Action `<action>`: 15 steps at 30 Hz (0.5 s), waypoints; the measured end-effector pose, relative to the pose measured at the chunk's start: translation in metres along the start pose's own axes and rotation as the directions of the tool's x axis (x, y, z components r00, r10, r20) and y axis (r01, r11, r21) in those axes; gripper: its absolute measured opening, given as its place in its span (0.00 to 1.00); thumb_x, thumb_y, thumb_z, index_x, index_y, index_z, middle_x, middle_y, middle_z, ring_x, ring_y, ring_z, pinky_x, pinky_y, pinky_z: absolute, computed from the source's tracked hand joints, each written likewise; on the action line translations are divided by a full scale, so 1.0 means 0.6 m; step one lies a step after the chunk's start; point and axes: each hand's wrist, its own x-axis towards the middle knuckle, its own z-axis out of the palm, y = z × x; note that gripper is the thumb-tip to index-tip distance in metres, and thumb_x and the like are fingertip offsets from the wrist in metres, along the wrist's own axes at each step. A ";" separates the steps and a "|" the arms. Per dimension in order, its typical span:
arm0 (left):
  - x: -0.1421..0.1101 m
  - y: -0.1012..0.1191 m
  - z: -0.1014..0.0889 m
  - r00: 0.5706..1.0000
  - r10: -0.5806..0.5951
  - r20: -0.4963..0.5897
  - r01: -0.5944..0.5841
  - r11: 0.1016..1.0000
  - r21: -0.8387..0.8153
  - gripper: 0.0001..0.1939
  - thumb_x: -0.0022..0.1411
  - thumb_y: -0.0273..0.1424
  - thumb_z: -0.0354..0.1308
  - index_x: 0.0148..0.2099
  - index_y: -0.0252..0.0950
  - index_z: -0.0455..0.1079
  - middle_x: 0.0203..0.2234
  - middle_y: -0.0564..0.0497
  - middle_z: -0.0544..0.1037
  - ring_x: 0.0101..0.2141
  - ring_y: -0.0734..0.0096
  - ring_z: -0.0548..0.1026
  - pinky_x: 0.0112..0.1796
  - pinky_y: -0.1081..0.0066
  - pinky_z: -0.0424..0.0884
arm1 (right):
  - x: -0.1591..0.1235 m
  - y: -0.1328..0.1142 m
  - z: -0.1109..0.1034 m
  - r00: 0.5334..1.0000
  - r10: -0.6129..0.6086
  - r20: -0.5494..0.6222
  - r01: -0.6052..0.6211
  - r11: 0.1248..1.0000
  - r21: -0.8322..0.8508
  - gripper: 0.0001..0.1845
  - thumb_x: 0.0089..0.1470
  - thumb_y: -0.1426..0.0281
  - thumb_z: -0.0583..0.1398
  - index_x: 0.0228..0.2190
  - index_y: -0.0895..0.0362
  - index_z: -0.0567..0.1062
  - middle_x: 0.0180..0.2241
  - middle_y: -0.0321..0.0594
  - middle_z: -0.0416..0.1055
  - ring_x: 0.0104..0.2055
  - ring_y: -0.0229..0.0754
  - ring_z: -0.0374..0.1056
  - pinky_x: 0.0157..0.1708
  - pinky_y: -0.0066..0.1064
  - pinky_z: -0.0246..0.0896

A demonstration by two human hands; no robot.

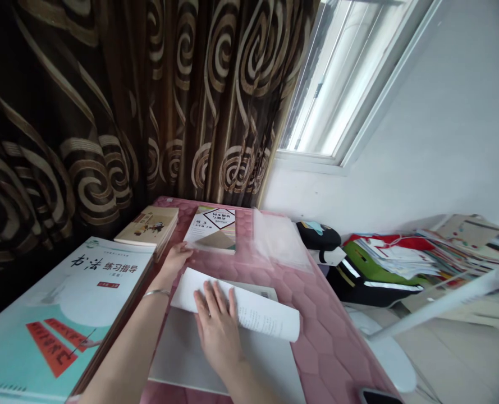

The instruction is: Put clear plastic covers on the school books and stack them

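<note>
My right hand lies with its fingers spread on the curled-over white printed page of a book. The book's pale grey-white cover rests flat on the pink table beneath. A corner with a barcode shows behind the curled page. Farther back, my left hand, with a bracelet on its wrist, pinches the edge of a clear plastic sheet. That sheet is blurred and stretches rightward in front of a white workbook; its far outline is hard to make out.
A large calligraphy book and a small stack of tan books stand at left. Whitish translucent plastic lies at the back right. A phone sits at the front edge. Beyond the pink table are a white lamp and paper piles.
</note>
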 end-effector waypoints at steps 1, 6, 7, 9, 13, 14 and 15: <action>-0.013 0.001 -0.005 1.000 0.006 0.009 -0.006 1.000 -0.013 0.25 0.52 0.24 0.62 0.54 0.31 0.65 0.32 0.48 0.81 0.24 0.74 0.76 0.29 0.73 0.72 | 0.000 -0.001 0.000 1.000 0.005 -0.014 -0.005 1.000 -0.005 0.24 0.62 0.65 0.55 0.59 0.50 0.65 0.63 0.43 0.59 0.66 0.53 0.51 0.66 0.55 0.32; -0.083 -0.017 -0.036 0.995 0.040 0.087 -0.030 0.992 -0.119 0.30 0.50 0.26 0.62 0.57 0.31 0.65 0.40 0.44 0.82 0.36 0.64 0.79 0.35 0.70 0.72 | -0.001 -0.006 -0.001 0.996 0.004 -0.087 -0.006 1.000 -0.027 0.23 0.61 0.65 0.57 0.58 0.49 0.67 0.62 0.41 0.61 0.66 0.53 0.51 0.66 0.54 0.27; -0.095 -0.023 -0.041 0.993 0.045 0.107 -0.030 0.990 -0.139 0.29 0.49 0.26 0.62 0.56 0.31 0.67 0.41 0.43 0.82 0.38 0.62 0.79 0.37 0.69 0.72 | -0.001 -0.008 -0.002 0.996 0.002 -0.091 -0.004 1.000 -0.024 0.23 0.61 0.65 0.57 0.58 0.49 0.67 0.62 0.41 0.62 0.66 0.52 0.52 0.66 0.53 0.26; -0.111 -0.035 -0.049 0.991 0.039 0.129 -0.018 0.986 -0.164 0.28 0.48 0.28 0.62 0.54 0.31 0.69 0.42 0.43 0.81 0.42 0.58 0.78 0.41 0.66 0.72 | -0.001 -0.009 -0.003 0.996 0.000 -0.086 -0.001 1.000 -0.015 0.23 0.61 0.64 0.57 0.58 0.49 0.67 0.62 0.40 0.63 0.65 0.52 0.53 0.66 0.52 0.25; -0.121 -0.052 -0.053 0.990 0.043 0.134 -0.016 0.980 -0.200 0.32 0.49 0.36 0.65 0.56 0.32 0.67 0.42 0.43 0.82 0.42 0.57 0.78 0.42 0.65 0.70 | 0.001 -0.010 -0.006 0.998 0.001 -0.067 -0.002 1.000 -0.009 0.22 0.61 0.62 0.57 0.57 0.48 0.68 0.60 0.40 0.65 0.63 0.51 0.56 0.66 0.51 0.28; -0.121 -0.053 -0.052 0.988 0.052 0.143 -0.022 0.979 -0.205 0.33 0.49 0.38 0.66 0.57 0.32 0.67 0.42 0.43 0.82 0.42 0.57 0.78 0.41 0.65 0.70 | 0.002 -0.010 -0.007 0.998 0.000 -0.059 -0.001 1.000 -0.014 0.22 0.62 0.62 0.56 0.56 0.48 0.68 0.59 0.40 0.66 0.62 0.52 0.57 0.66 0.51 0.28; -0.120 -0.054 -0.051 0.987 0.060 0.152 -0.027 0.977 -0.212 0.35 0.49 0.40 0.66 0.57 0.33 0.66 0.42 0.43 0.82 0.41 0.57 0.78 0.40 0.65 0.70 | 0.002 -0.010 -0.008 0.999 -0.001 -0.049 0.000 1.000 -0.022 0.21 0.62 0.63 0.56 0.56 0.48 0.69 0.59 0.40 0.66 0.62 0.52 0.57 0.65 0.51 0.29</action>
